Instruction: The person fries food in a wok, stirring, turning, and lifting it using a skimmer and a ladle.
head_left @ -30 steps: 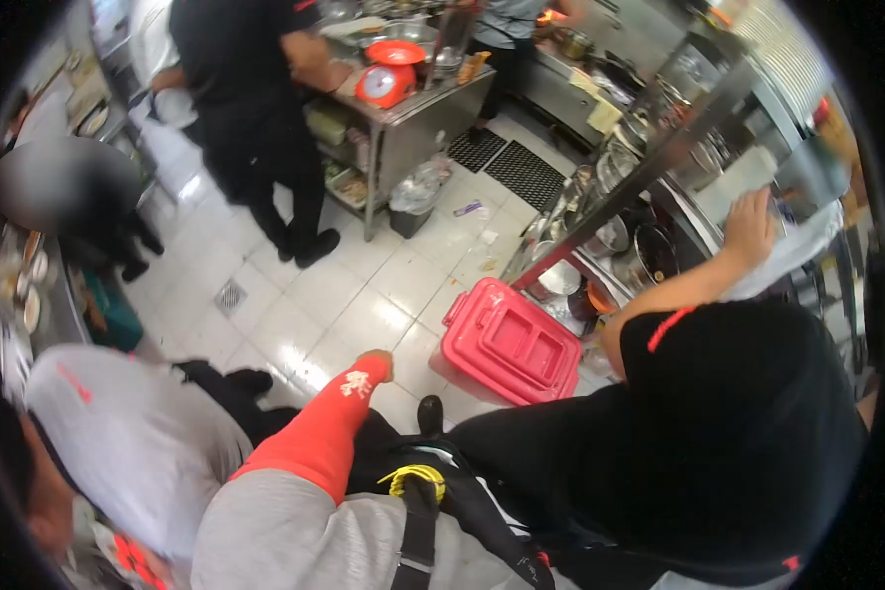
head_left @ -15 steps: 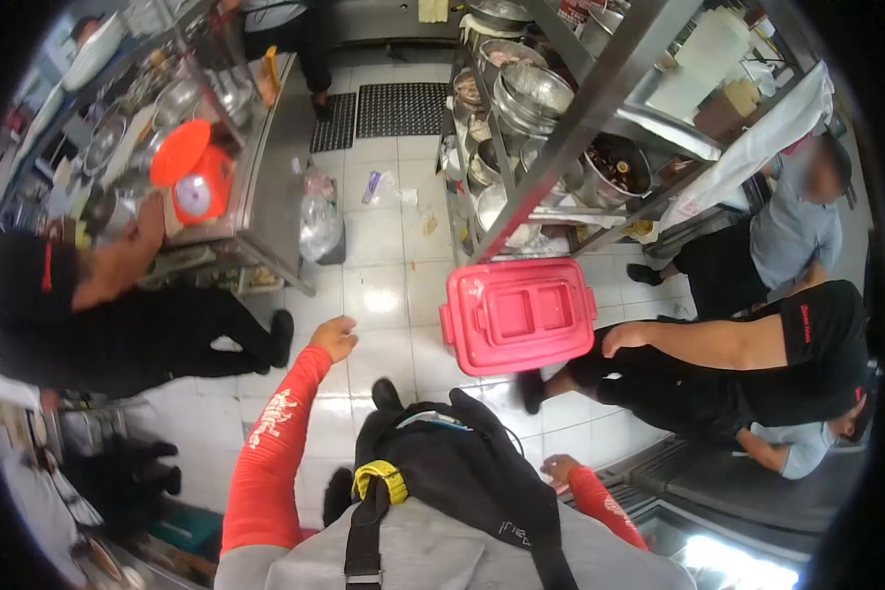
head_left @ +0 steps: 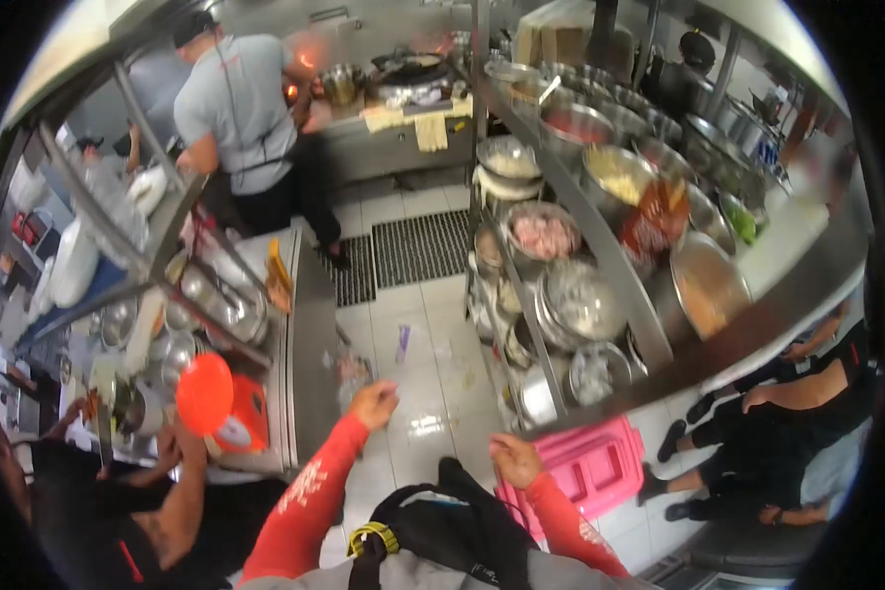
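Wearer's bare left hand [head_left: 374,404], at eleven o'clock, relaxed, free; bare right hand [head_left: 517,460], one o'clock, likewise, near a rectangular pink plastic bin [head_left: 588,470].

Red sleeves [head_left: 566,517], apparently white print [head_left: 303,489]; pink lid [head_left: 592,466]

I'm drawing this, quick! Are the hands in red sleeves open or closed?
Left hand: loosely curled, nothing seen in it; can't tell if closed.
Right hand: curled too, nothing seen in it; can't tell either.
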`<state>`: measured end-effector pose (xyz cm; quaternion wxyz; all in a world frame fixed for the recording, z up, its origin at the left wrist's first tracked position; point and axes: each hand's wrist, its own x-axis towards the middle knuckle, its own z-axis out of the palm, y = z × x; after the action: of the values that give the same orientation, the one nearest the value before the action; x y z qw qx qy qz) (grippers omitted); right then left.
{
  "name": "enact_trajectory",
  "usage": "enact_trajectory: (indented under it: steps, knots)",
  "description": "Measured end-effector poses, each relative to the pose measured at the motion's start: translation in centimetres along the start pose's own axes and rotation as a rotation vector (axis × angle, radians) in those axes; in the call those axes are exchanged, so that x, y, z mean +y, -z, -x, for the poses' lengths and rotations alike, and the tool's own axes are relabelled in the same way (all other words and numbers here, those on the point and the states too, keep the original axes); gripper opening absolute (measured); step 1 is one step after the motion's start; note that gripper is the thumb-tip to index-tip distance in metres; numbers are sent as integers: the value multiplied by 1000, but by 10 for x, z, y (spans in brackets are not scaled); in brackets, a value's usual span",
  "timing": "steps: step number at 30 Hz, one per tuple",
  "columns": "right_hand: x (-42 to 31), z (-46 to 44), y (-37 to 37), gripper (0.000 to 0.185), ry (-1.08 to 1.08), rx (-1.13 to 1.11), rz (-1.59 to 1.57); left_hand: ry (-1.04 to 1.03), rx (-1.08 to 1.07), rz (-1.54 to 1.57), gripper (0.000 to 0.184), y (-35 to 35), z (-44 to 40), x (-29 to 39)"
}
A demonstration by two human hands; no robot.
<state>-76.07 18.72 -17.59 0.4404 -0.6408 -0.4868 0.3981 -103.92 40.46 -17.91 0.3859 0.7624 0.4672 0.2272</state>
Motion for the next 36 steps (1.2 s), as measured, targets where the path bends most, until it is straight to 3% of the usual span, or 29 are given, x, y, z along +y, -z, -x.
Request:
enact_trajectory:
  steps: [4, 6, 8, 11, 14, 16, 18, 20, 25, 29, 32, 35, 36]
  knots:
    - [-129, -163, -34, 30, 215, -139, 52, 102, 152, 79, 26, 57, -19, -20]
    - [-160, -239, -54, 32, 381, -124, 78, 131, 227, 206, 26, 64, -40, -51]
    - [-197, -309, -68, 33, 414, -160, 77, 201, 293, 326, 26, 69, -77, -81]
    - [-234, -397, -82, 35, 466, -179, 190, 125, 320, 319, 24, 91, -159, -66]
    - [-234, -469, -79, 35, 427, -148, 193, 76, 271, 177, 24, 103, -277, -64]
    - [-238, -504, -59, 34, 379, -119, 99, -70, 319, 380, 24, 108, -354, -53]
    - [-229, -535, -41, 35, 283, -31, 40, -150, 264, 225, 24, 134, -420, -14]
    - [-223, -570, -25, 33, 153, 102, -94, -184, 220, 392, 25, 133, -494, 4]
    - [-217, -680, -7, 32, 91, 344, -155, -337, -50, 198, 28, 141, -651, 73]
    - [-204, -779, -4, 32, 123, 404, -239, -349, -116, 84, 29, 140, -751, 38]
    - [-210, -836, 1, 31, 87, 372, -167, -216, -103, 126, 28, 160, -788, -13]
    - [-187, -887, 2, 28, 109, 481, -211, -23, -109, 227, 25, 179, -813, -98]
    - [-182, -909, 12, 28, 78, 493, -137, -66, -83, 210, 23, 187, -822, -110]
